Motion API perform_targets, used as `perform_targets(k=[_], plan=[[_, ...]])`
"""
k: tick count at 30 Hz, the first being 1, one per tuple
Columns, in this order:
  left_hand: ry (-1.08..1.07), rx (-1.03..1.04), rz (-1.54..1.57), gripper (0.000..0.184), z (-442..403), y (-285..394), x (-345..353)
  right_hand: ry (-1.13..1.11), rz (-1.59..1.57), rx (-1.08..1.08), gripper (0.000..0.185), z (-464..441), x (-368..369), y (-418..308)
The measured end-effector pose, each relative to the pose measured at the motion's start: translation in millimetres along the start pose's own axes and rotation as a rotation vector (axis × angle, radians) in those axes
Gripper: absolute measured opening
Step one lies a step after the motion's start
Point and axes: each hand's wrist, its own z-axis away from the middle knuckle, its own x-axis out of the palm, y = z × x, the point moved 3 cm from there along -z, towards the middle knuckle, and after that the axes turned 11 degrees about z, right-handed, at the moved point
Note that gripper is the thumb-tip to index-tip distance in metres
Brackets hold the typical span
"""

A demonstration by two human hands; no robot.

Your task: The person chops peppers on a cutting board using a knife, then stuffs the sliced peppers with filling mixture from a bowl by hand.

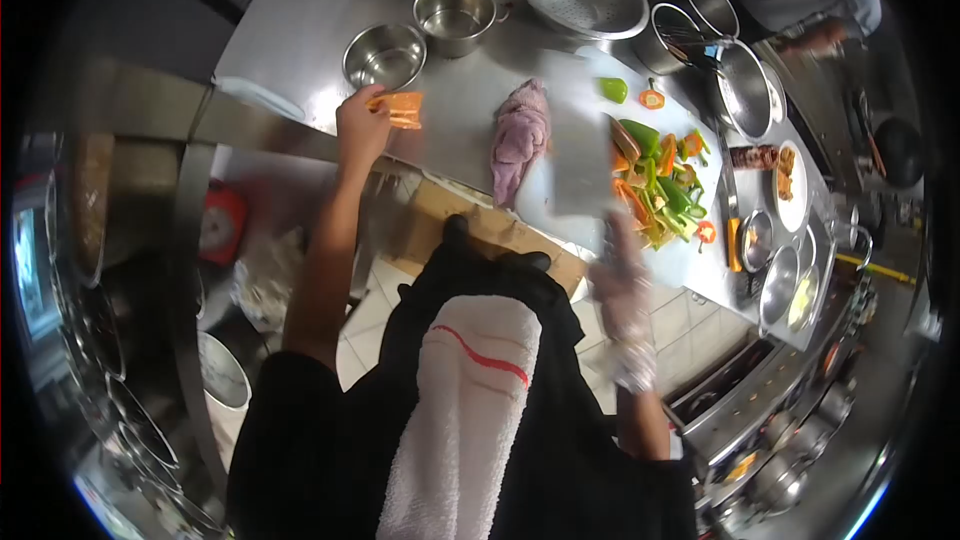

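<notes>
Steel counter (290,35) | white board (675,112), cut-pepper heap (668,185) on it | cleaver (582,155), motion-blurred, seen between heap and mauve cloth (521,135) | steel bowl (385,52), near left hand | right hand (622,285), clear-gloved, blurred: fingers closed round cleaver's handle end | left hand (362,122), bare: fingers pinching orange pepper piece (406,111), over counter, just beside bowl

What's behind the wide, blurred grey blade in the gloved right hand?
Beside the blade, a white cutting board with cut green and orange peppers shows. Whatever the blade itself covers is hidden.
</notes>
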Motion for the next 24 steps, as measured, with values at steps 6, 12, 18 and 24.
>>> perform_targets(k=[6, 12, 18, 24], plan=[[-0.057, -0.038, 0.013, 0.027, -13, -23, -12, -0.017, -0.461, 0.148, 0.066, -43, 162, -10], [-0.143, -0.039, 0.067, 0.029, -11, -10, -16, 0.258, -0.07, 0.008, 0.062, -90, 206, -5], [-0.123, 0.161, 0.22, 0.025, 10, 23, -14, 0.244, -0.456, -0.028, 0.052, -43, 114, 5], [-0.614, -0.022, 0.624, 0.019, 69, 121, 88, 0.6, 0.248, 0.263, 0.026, 18, -88, 94]])
